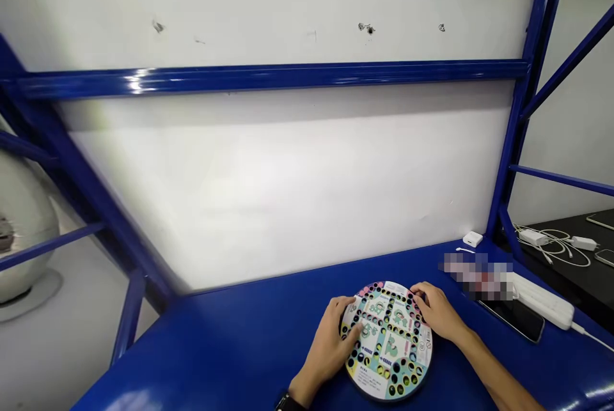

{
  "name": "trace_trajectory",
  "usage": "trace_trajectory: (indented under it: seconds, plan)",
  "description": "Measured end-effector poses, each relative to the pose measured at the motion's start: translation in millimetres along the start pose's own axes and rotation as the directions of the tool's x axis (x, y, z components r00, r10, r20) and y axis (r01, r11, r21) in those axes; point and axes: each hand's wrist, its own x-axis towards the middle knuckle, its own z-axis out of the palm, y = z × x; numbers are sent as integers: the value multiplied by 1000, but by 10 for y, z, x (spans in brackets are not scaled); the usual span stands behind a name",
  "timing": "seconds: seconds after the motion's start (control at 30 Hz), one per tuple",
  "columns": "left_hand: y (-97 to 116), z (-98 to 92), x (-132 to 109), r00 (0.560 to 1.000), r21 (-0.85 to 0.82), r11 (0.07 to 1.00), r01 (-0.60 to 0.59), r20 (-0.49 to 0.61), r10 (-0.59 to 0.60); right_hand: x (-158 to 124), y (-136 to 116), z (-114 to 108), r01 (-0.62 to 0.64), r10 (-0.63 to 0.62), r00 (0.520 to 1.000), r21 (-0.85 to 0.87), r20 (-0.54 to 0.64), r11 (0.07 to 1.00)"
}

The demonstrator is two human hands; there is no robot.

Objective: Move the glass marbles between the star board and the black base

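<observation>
Lying on the desk (240,353), lower right, the round board (386,341) is presenting small wells (396,367), contents unclear; left hand (330,337) is resting there, fingers spread; right hand (439,313) is touching the rim, grip undeterminable.

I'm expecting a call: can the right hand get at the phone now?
Probably yes: the right hand touches the game board, but nothing seems to block its way to the phone.
</observation>
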Motion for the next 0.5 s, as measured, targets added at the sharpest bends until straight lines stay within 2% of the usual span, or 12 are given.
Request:
trace_trajectory:
  seconds: [0.17, 0.27, 0.37, 0.5]
  plan:
    - [11, 56, -25, 998, 176, 984, -1, 63, -11, -127, -116, -43, 1, 0, 1000, -160, 8, 987]
    - [-36, 60, -30, 982, 258, 964, -67, 189, 18, -198, -212, -52, 60, -21, 989, -266, 146, 962]
    - [-42, 31, -46, 951, 293, 945, -146, 305, 52, -244, -271, -51, 80, 22, 955, -328, 296, 941]
    - [-1, 0, -72, 944, 330, 928, -175, 324, 62, -268, -310, -52, 63, 74, 937, -373, 342, 926]
